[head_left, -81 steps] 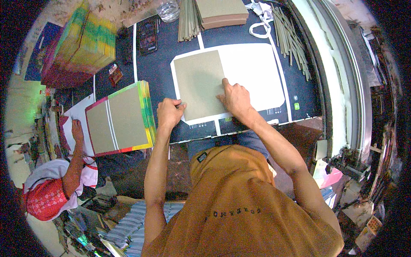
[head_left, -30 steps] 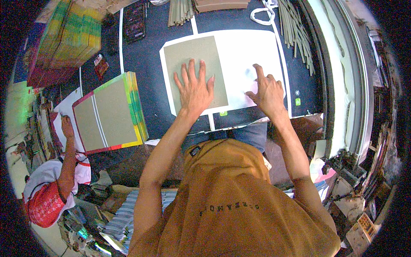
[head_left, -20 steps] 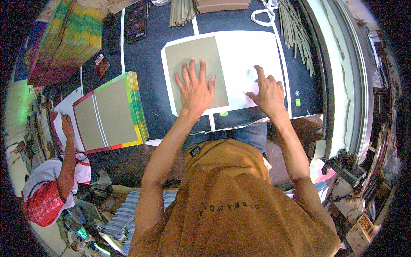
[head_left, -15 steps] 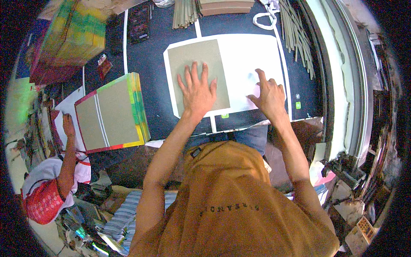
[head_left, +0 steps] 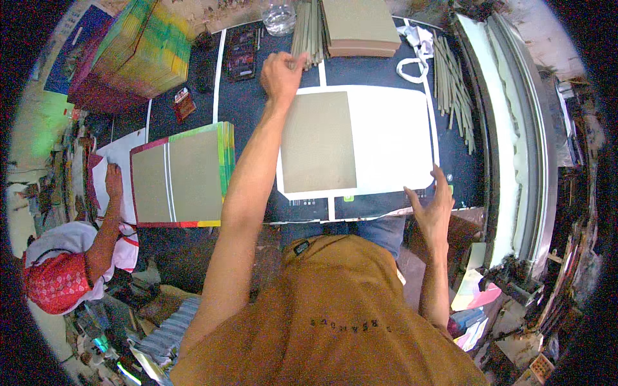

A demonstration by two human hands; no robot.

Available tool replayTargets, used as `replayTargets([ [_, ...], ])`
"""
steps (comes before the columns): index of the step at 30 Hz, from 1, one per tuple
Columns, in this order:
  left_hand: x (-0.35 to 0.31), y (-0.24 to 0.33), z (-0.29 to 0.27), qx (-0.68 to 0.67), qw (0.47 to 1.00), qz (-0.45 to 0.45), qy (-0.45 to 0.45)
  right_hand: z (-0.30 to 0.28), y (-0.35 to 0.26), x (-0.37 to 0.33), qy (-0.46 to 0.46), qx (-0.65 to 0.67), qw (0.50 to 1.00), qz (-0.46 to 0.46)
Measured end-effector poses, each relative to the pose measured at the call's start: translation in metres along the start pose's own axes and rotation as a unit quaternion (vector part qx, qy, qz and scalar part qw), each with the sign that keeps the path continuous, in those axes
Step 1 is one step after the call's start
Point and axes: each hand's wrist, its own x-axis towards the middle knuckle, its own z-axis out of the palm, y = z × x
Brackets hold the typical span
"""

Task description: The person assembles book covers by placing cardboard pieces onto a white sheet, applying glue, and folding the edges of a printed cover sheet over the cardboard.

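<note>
My left hand [head_left: 281,76] is stretched to the far side of the table, its fingers pinched at the near ends of a bundle of narrow grey cardboard strips [head_left: 309,35]. How many strips it grips is not clear. Below that hand a grey-brown board [head_left: 322,138] lies flat on the left half of a large white sheet [head_left: 391,145] with cut corners. By the sheet's lower right corner is my right hand [head_left: 434,209], thumb and index finger spread apart, nothing held in them.
A stack of boards [head_left: 360,29] stands beyond the sheet; loose strips [head_left: 454,90] and a white loop [head_left: 412,69] lie right. Leftward are stacked covers [head_left: 193,174], a tall coloured pile [head_left: 138,58] and a co-worker's hand [head_left: 113,180]. A long metal-edged machine [head_left: 508,128] borders the right.
My left hand has left the grey-brown board and moved up to the strips. My right hand has drawn back from the white sheet's middle to its lower right corner. The view has shifted.
</note>
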Motion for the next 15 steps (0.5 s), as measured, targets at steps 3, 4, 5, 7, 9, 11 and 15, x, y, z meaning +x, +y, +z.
replayTargets([
  [3,0.002,0.013,0.023,0.035,0.999,0.011,-0.033,-0.001,0.02,-0.02,0.004,0.01,1.0,0.021],
  [4,0.0,0.012,0.027,0.027,0.999,0.001,-0.041,-0.002,0.022,-0.024,-0.003,0.019,0.999,0.033],
  [5,0.0,0.01,0.03,0.02,0.999,-0.01,-0.049,-0.003,0.023,-0.026,-0.012,0.029,0.999,0.045],
  [7,-0.004,0.011,0.03,-0.026,0.997,-0.057,-0.046,-0.004,0.018,-0.028,0.004,0.021,0.999,0.04],
  [9,-0.004,0.002,0.022,-0.053,0.995,-0.078,-0.026,-0.008,0.012,-0.023,0.011,0.023,0.999,0.025],
  [11,0.002,0.005,0.008,-0.039,0.998,-0.021,-0.047,-0.006,0.004,-0.009,0.014,0.035,0.999,-0.002],
  [15,0.005,0.02,0.003,0.066,0.99,0.089,-0.09,-0.016,-0.036,0.013,-0.01,0.048,0.997,-0.066],
])
